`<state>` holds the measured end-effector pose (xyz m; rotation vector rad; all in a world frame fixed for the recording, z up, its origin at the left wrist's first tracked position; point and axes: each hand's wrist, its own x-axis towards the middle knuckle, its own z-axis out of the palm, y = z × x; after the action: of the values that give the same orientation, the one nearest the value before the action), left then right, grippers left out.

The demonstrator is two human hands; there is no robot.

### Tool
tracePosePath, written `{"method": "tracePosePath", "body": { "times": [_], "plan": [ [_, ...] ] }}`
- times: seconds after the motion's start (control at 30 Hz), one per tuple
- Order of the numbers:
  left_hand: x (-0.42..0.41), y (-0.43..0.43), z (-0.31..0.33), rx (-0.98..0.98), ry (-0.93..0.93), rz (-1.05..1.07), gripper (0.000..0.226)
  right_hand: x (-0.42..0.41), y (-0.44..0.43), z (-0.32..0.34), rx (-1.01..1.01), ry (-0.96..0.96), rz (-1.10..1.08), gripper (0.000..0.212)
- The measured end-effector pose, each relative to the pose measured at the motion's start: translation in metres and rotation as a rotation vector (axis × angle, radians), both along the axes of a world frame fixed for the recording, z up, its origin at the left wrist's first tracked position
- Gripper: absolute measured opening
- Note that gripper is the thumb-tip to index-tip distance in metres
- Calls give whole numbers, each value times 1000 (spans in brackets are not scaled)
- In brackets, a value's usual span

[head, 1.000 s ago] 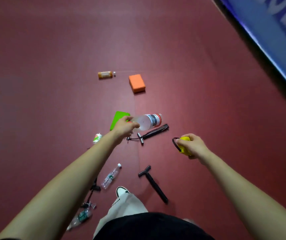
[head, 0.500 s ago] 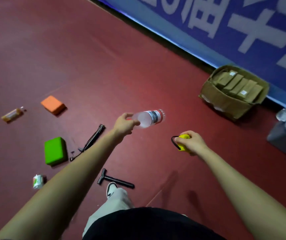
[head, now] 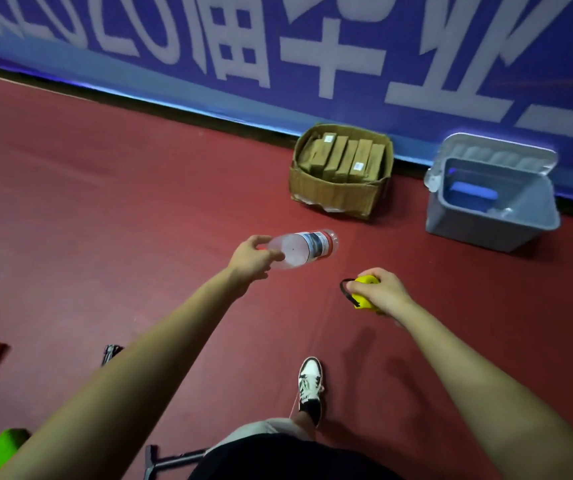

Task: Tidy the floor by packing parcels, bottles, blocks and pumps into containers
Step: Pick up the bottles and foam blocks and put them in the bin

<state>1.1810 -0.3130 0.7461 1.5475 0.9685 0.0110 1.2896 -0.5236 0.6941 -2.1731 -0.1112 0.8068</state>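
While left hand (head: 252,259) pinches clear plastic bottle (head: 304,247) by its neck and right hand (head: 383,292) grasps yellow black-looped pump (head: 361,296), both short of grey plastic bin (head: 468,223), risk: thin pinch slips, bottle drops outside bin.

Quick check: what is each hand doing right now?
Left hand: holding a clear bottle by its neck end.
Right hand: gripping a yellow pump with a black loop.
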Motion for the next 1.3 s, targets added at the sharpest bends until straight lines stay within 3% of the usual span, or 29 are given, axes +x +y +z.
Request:
{"method": "tracePosePath", "body": {
  "times": [0.4,0.97,1.3],
  "plan": [
    [243,-28,14,-22,18,-198,42,182,-63,14,-63,-28,-224,31],
    [532,-261,4,-49,-7,-408,44,426,-315,21,-70,-69,-461,28],
    [658,-333,-10,-54,39,-487,40,525,-395,15,-77,-27,-589,35]
  ]
}}
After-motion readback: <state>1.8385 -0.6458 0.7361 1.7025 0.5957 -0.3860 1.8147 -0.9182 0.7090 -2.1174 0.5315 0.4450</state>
